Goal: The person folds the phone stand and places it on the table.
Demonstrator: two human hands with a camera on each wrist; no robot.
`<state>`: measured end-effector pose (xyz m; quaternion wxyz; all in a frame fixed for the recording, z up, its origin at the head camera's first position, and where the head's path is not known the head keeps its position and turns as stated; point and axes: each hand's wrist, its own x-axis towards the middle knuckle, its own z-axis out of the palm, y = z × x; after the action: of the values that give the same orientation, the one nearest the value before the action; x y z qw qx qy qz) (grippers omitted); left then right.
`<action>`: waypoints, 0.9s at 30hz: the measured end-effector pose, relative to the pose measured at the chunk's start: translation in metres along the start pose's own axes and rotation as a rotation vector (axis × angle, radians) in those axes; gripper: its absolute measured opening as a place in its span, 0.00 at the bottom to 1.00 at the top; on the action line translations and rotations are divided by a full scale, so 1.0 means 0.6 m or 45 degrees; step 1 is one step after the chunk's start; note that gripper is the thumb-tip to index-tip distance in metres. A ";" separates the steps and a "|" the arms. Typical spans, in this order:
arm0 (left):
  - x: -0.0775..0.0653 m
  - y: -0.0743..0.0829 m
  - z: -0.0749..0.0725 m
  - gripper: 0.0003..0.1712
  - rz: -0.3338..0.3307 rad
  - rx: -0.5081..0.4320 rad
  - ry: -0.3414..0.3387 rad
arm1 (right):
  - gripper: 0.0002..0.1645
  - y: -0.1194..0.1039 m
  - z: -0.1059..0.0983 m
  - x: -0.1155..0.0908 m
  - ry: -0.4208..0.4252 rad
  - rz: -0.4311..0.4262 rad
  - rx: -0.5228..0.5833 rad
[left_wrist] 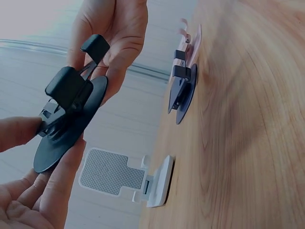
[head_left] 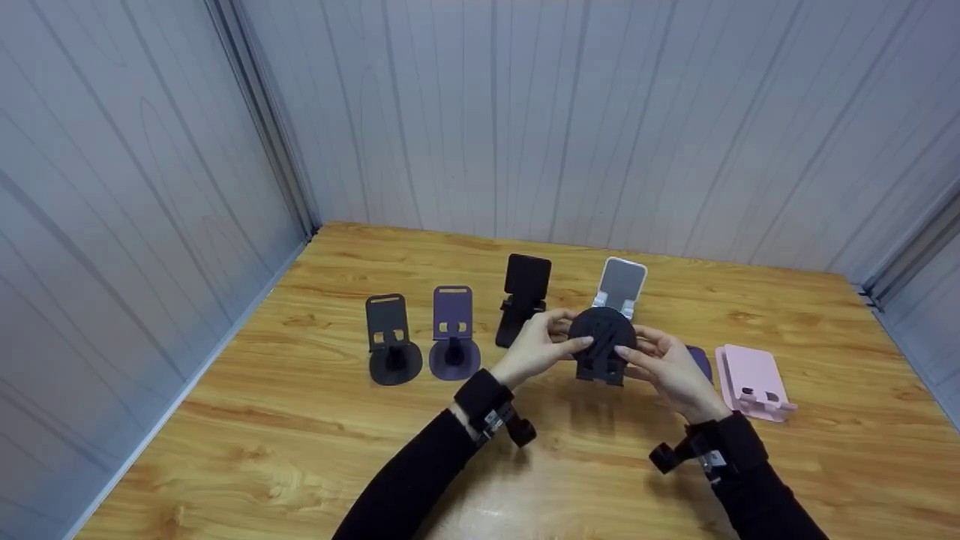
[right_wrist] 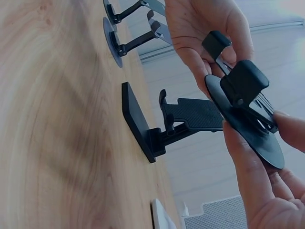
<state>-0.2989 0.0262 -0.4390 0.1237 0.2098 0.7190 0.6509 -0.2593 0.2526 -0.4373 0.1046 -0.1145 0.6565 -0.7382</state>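
Just below centre of the head view, above the wooden table (head_left: 300,450), a folded black phone stand (head_left: 602,346) pinched round its disc base between left hand (head_left: 534,346) and right hand (head_left: 671,369), fingers curled on opposite edges, seemingly for turning and unfolding.

Behind the round black stand (head_left: 602,345), the white stand (head_left: 621,289) is losing its base from the head view. Right of that black stand, a purple stand (head_left: 701,361) is showing only an edge past the right hand (head_left: 673,373). The pink stand (left_wrist: 190,40) is blurring in the left wrist view.
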 end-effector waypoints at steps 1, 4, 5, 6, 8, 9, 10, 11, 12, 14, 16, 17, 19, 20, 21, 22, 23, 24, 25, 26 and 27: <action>-0.001 0.002 0.000 0.26 -0.003 -0.009 -0.004 | 0.20 -0.003 -0.001 0.000 0.019 0.003 0.001; -0.002 0.008 0.000 0.31 0.011 0.014 -0.001 | 0.22 -0.014 -0.009 -0.002 0.107 0.018 -0.008; -0.002 0.011 -0.001 0.31 0.025 0.031 0.000 | 0.23 -0.017 -0.012 -0.003 0.145 0.021 -0.017; -0.003 0.014 -0.001 0.32 0.038 0.058 0.009 | 0.25 -0.021 -0.016 -0.004 0.181 0.029 -0.028; -0.004 0.019 -0.002 0.32 0.065 0.150 0.030 | 0.28 -0.026 -0.023 -0.005 0.238 0.048 -0.047; -0.005 0.020 -0.002 0.32 0.075 0.188 0.035 | 0.30 -0.029 -0.026 -0.006 0.259 0.056 -0.051; -0.005 0.022 -0.003 0.31 0.087 0.224 0.041 | 0.32 -0.030 -0.030 -0.006 0.276 0.063 -0.056; -0.005 0.023 -0.004 0.31 0.097 0.258 0.046 | 0.33 -0.030 -0.033 -0.007 0.287 0.071 -0.065; -0.006 0.024 -0.005 0.31 0.110 0.291 0.049 | 0.33 -0.030 -0.036 -0.007 0.293 0.082 -0.071; -0.006 0.026 -0.007 0.31 0.134 0.342 0.050 | 0.34 -0.027 -0.042 -0.006 0.300 0.104 -0.075; -0.007 0.027 -0.009 0.31 0.156 0.390 0.056 | 0.36 -0.023 -0.047 -0.004 0.311 0.140 -0.109; -0.008 0.027 -0.010 0.31 0.163 0.408 0.056 | 0.37 -0.019 -0.049 -0.003 0.314 0.159 -0.132; -0.009 0.027 -0.011 0.31 0.176 0.442 0.056 | 0.39 -0.013 -0.053 0.000 0.307 0.202 -0.192; -0.009 0.027 -0.011 0.31 0.180 0.456 0.056 | 0.41 -0.009 -0.055 0.001 0.302 0.223 -0.228; -0.009 0.026 -0.011 0.31 0.182 0.463 0.051 | 0.41 -0.005 -0.056 0.002 0.296 0.239 -0.261; -0.009 0.025 -0.011 0.31 0.185 0.467 0.043 | 0.41 0.000 -0.057 0.003 0.287 0.250 -0.299; -0.009 0.024 -0.011 0.31 0.185 0.473 0.037 | 0.41 0.004 -0.057 0.005 0.282 0.254 -0.340; -0.009 0.022 -0.011 0.31 0.185 0.481 0.033 | 0.40 0.008 -0.056 0.006 0.276 0.255 -0.381; -0.009 0.021 -0.011 0.31 0.183 0.487 0.030 | 0.39 0.011 -0.055 0.007 0.272 0.251 -0.412; -0.009 0.021 -0.011 0.31 0.181 0.492 0.028 | 0.38 0.015 -0.053 0.008 0.272 0.248 -0.447; -0.009 0.020 -0.011 0.31 0.179 0.493 0.025 | 0.38 0.017 -0.052 0.009 0.273 0.244 -0.488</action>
<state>-0.2954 0.0186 -0.4266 0.0283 0.2728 0.8156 0.5095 -0.2739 0.2792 -0.4508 0.0804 0.0095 0.7999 -0.5947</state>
